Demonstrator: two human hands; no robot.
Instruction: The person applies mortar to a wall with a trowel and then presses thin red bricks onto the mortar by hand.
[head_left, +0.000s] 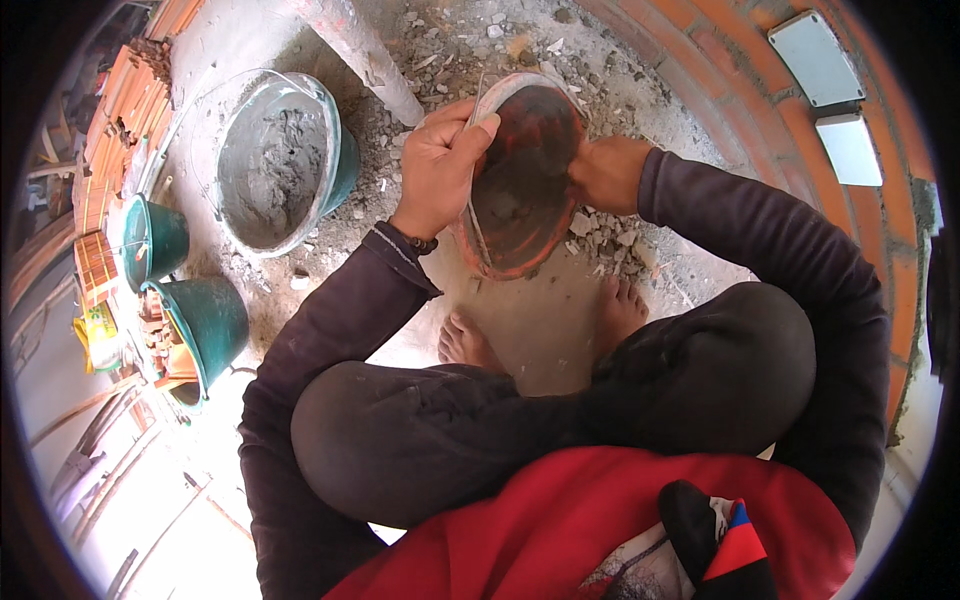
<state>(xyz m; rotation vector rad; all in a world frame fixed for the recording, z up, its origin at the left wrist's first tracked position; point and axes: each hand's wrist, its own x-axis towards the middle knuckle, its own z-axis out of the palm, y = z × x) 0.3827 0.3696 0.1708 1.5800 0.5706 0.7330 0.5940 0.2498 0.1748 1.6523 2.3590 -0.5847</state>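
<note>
A worn red-orange bowl [525, 215], grey with cement residue inside, is tilted in front of me above the floor. My left hand [440, 165] is closed on its left rim, the thumb lying over the edge. A thin strip or wire runs along that rim beside the thumb. At the bowl's right side my right hand [610, 175] is curled against the rim, its fingertips hidden. Off to the left stands a large green bucket [345, 165] holding wet grey mortar [285, 165], its wire handle raised.
Two smaller green buckets [165, 235] [215, 320] stand at the left, the nearer one holding brick pieces. Stacked bricks [130, 110] lie behind them. A mortar-spattered pole [365, 60] slants down at the top. Rubble [610, 240] covers the floor. A brick wall [720, 70] with two white plates [818, 60] [850, 150] curves along the right.
</note>
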